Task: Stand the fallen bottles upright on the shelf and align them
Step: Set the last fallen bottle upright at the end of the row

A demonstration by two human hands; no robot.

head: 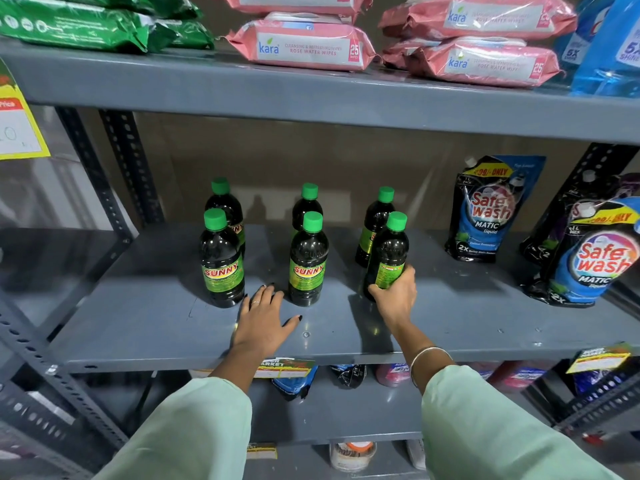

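Dark bottles (308, 261), green caps (312, 221)

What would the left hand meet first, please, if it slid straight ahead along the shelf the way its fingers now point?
Probably nothing at first: the left hand points into the gap between the front left bottle and the front middle bottle. Beyond that gap the shelf looks bare, though depth is hard to judge.

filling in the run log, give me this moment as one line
right hand: gripping front-right bottle, slightly tilted | left hand: open, flat on shelf | six bottles up, two rows
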